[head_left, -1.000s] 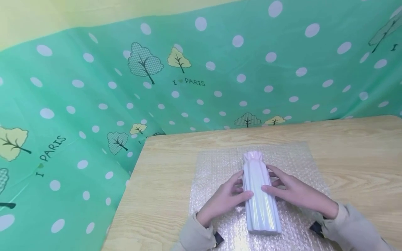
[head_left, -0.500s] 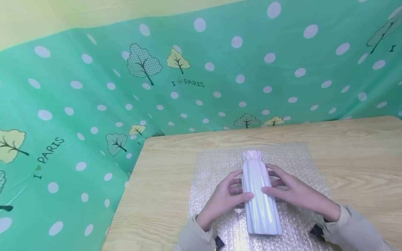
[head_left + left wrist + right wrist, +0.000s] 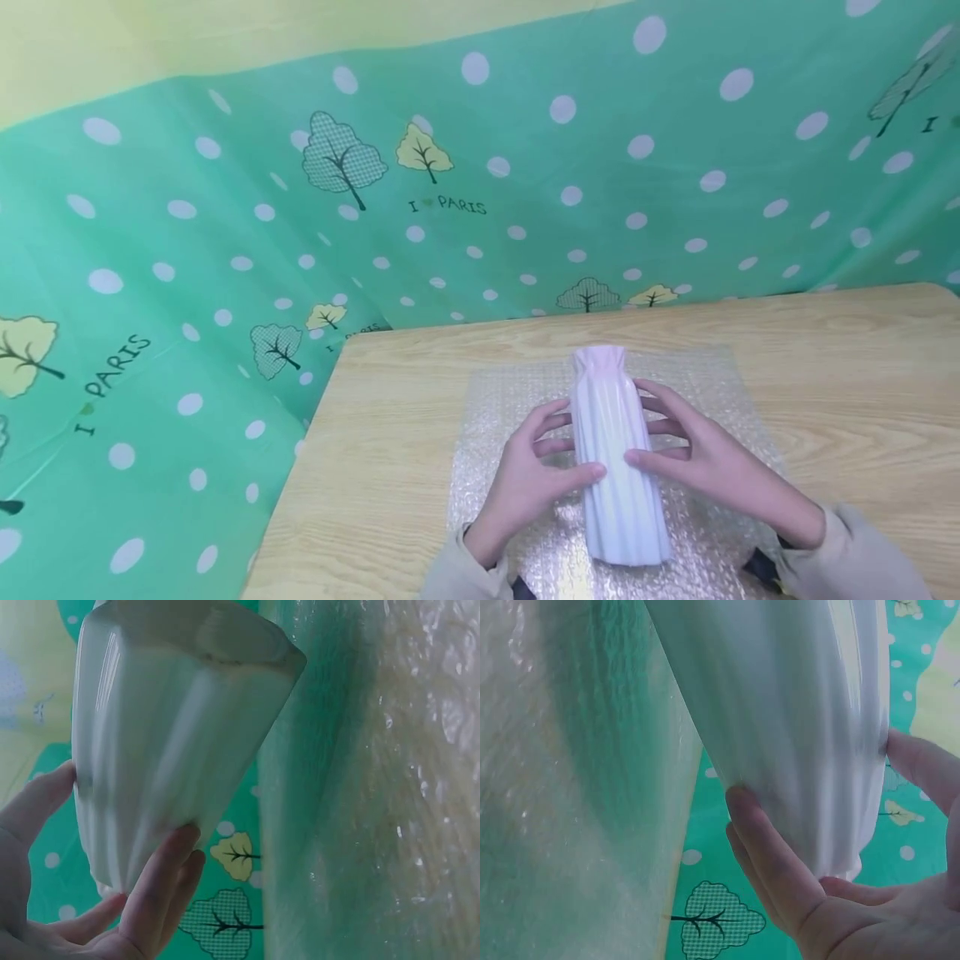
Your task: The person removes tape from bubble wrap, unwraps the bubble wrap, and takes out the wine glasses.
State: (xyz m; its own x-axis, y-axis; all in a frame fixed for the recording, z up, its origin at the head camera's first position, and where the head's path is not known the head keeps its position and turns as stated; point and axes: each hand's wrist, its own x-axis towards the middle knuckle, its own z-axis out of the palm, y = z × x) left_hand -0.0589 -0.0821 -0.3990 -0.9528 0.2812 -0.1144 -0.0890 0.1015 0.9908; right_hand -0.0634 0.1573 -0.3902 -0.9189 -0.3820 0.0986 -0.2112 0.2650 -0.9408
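A tall fluted vase (image 3: pixel 617 467), pink at its neck and pale blue-white lower down, is held between both hands over a sheet of bubble wrap (image 3: pixel 517 379). My left hand (image 3: pixel 528 475) grips its left side, thumb on the near face and fingers round the side. Opposite it, my right hand (image 3: pixel 701 450) holds the right side in the same way. In the left wrist view the vase (image 3: pixel 157 727) shows its base, with a gap between it and the bubble wrap (image 3: pixel 405 787). The right wrist view shows fingers (image 3: pixel 769 851) along the vase's wall.
A light wood table (image 3: pixel 390 417) carries the bubble wrap. Behind and to the left hangs a green dotted cloth (image 3: pixel 450 242) with printed trees. Dark straps (image 3: pixel 762 569) show at the wrists by the sleeves.
Both hands have lifted and tilted the vase slightly, its neck rising in the head view. The grip stays the same. The head view has shifted a little.
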